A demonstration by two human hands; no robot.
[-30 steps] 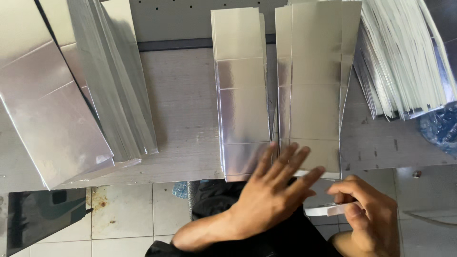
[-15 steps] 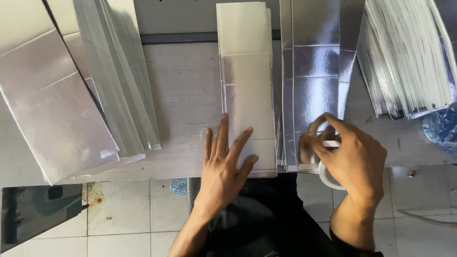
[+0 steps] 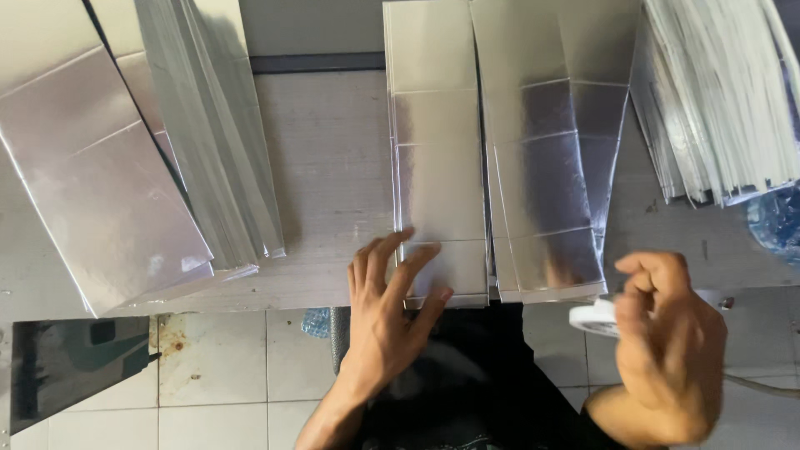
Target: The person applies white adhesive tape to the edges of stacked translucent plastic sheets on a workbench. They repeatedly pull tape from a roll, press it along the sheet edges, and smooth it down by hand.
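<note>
My left hand lies flat with fingers spread on the near end of a narrow stack of silver foil sheets on the grey worktable. A second, wider silver stack lies just to its right, edge to edge. My right hand hovers off the table's near edge, below and right of that stack, fingers curled around a white tape roll; it is motion-blurred.
A large fanned pile of silver sheets fills the left of the table. Another thick bundle of sheets lies at the far right, with blue plastic beside it. Tiled floor shows below the table edge.
My right hand has drawn back from the wider silver stack toward me and to the right, carrying the tape roll. My left hand stays pressed on the narrow stack.
</note>
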